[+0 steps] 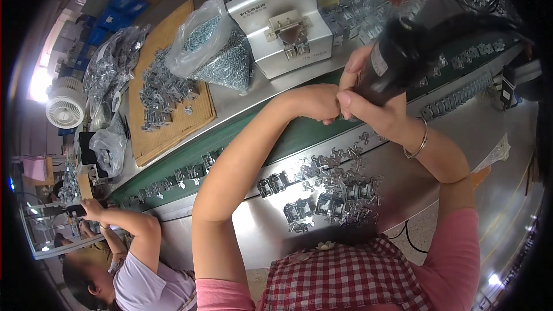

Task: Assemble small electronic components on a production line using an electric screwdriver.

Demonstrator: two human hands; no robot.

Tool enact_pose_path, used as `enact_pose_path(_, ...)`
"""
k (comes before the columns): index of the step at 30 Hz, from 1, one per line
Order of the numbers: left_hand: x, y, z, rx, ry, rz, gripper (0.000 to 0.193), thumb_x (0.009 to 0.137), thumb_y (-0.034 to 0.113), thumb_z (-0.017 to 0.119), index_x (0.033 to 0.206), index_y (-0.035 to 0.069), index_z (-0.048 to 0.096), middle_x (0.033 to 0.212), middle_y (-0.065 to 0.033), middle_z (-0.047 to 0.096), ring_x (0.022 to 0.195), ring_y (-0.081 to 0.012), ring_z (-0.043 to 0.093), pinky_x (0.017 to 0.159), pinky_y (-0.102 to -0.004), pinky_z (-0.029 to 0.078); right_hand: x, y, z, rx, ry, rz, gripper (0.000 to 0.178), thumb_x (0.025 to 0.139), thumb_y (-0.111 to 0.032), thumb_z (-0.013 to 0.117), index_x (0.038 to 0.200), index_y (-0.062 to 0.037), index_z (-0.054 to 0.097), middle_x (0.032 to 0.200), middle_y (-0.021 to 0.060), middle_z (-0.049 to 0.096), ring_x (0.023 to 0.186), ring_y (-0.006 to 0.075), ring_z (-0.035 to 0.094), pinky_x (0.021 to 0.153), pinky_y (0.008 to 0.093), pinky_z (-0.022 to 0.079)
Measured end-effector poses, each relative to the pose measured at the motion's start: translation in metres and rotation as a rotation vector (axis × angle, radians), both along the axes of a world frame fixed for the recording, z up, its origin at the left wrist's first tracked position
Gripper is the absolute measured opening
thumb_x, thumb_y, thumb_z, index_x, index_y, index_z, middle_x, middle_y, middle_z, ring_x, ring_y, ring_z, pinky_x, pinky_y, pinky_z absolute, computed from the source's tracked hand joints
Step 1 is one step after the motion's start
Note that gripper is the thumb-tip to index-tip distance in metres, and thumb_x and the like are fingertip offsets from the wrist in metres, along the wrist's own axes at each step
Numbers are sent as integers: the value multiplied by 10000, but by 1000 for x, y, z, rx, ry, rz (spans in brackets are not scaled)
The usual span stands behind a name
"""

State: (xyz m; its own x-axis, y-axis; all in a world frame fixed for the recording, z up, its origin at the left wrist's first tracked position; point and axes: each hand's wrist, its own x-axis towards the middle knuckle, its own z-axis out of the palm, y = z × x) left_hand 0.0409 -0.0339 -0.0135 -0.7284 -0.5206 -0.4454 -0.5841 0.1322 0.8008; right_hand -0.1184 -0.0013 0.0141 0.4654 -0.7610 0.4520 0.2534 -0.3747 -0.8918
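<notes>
My right hand (380, 116) is wrapped around a black electric screwdriver (387, 66), its cable running off to the right. Just left of it, my left hand (317, 102) is closed with the fingers curled under, against the tool's lower end. Whatever the left fingers grip is hidden behind the hands. Both hands are above a green conveyor belt (305, 135). Nearer to me, small metal hinge-like brackets (331, 201) and loose metal pieces (340, 164) lie in a pile on the steel worktop (253, 242).
Beyond the hands stands a silver screw feeder (282, 14), beside a clear bag of screws (224, 60). Cardboard (178, 132) holds more brackets (161, 89). Bracket rows sit on the belt's left (173, 181) and along the right (455, 101). A co-worker (144, 276) works at left.
</notes>
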Motion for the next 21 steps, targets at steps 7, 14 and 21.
enact_pose_path(7,3,-17,-51,-239,378,-116,282,803,238,510,825,-23,612,670,-78,596,623,-155,548,575,-310,424,-10,5,-26,-392,102,101,427,716,95,608,1019,-57,348,778,59,521,627,115,523,601,282,443)
enact_pose_path(14,2,5,-34,-378,134,261,277,814,244,577,893,-21,593,728,-161,628,722,-301,618,690,-399,466,-12,13,-11,-508,80,101,435,706,72,640,1021,-66,373,802,94,560,644,141,549,624,288,465)
enact_pose_path(21,-11,79,54,-371,-96,93,338,753,307,671,934,29,604,845,-170,629,888,-344,610,772,-446,474,-20,-7,12,-118,-130,-69,279,818,34,525,1031,-34,358,733,104,523,569,161,525,556,279,463)
